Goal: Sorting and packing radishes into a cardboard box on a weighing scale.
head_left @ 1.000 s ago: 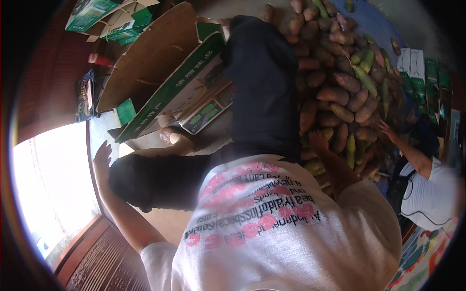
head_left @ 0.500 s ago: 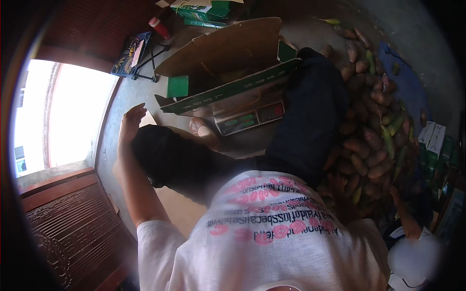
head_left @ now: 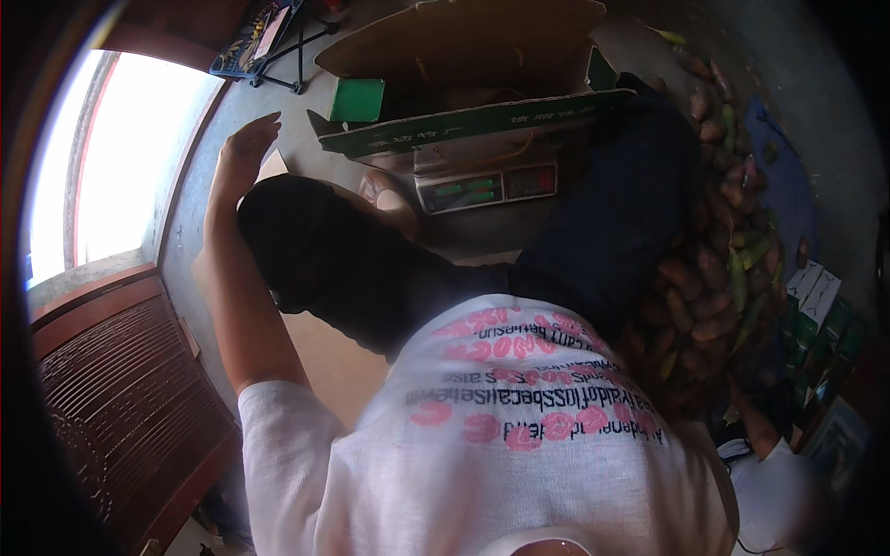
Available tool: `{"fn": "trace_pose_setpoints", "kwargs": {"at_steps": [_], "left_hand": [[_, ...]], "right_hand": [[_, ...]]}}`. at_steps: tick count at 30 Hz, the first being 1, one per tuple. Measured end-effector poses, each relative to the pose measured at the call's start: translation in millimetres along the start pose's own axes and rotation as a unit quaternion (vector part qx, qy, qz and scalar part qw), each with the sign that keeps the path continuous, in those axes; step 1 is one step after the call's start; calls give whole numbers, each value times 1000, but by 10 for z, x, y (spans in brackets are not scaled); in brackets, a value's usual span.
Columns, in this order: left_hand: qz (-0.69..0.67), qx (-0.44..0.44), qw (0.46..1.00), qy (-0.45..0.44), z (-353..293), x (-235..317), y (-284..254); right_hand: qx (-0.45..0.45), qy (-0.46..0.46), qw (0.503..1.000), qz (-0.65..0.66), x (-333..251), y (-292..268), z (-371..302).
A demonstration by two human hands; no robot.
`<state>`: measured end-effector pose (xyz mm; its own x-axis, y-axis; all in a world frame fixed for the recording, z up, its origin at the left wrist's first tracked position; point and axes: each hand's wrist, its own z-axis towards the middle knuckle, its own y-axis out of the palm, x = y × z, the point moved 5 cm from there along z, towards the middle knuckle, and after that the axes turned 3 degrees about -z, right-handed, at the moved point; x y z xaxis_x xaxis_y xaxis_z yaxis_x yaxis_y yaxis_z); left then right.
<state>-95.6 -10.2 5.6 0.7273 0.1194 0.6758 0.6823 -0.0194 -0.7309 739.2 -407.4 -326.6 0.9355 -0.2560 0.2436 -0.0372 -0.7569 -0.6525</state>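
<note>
My left hand (head_left: 248, 153) is raised beside my left knee, its fingers stretched out and nothing in them. The forearm runs along the outside of my dark trouser leg. In front of me, an open cardboard box (head_left: 482, 116) with a green outside rests above a digital scale (head_left: 487, 190), whose keypad and display face me. My right hand does not show; my body and the dim area by my right leg hide it. Beside that leg lies a large heap of reddish-brown sweet potatoes (head_left: 709, 269), with long green pieces (head_left: 739, 278) mixed in.
A blue sheet (head_left: 779, 176) lies under the heap's far right side. Another person's arm (head_left: 756, 422) reaches toward the heap at the lower right, near green cartons (head_left: 820, 320). A carved wooden bench (head_left: 130, 398) stands left; a small folding stool (head_left: 260, 42) is at the far left.
The view has shifted, so the box and scale sit higher in the picture. My left hand stays beside the knee, fingers still extended. A dim hand shape near the heap no longer shows.
</note>
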Motion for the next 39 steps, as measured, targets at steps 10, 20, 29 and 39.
{"fn": "trace_pose_setpoints", "kwargs": {"at_steps": [10,20,29,39], "left_hand": [[26,7,994,106,706,914,-276],[-5,-37,964,263,1059,1304,224],[23,-34,982,183,934,1411,415],[51,-12,984,172,876,1297,354]], "right_hand": [[73,-5,994,75,193,-1648,-36],[418,-181,857,241,-816,-5725,-1204],[306,-512,799,-72,-4006,-6806,-1706],[28,-438,811,-387,-5616,-5615,-392]]}}
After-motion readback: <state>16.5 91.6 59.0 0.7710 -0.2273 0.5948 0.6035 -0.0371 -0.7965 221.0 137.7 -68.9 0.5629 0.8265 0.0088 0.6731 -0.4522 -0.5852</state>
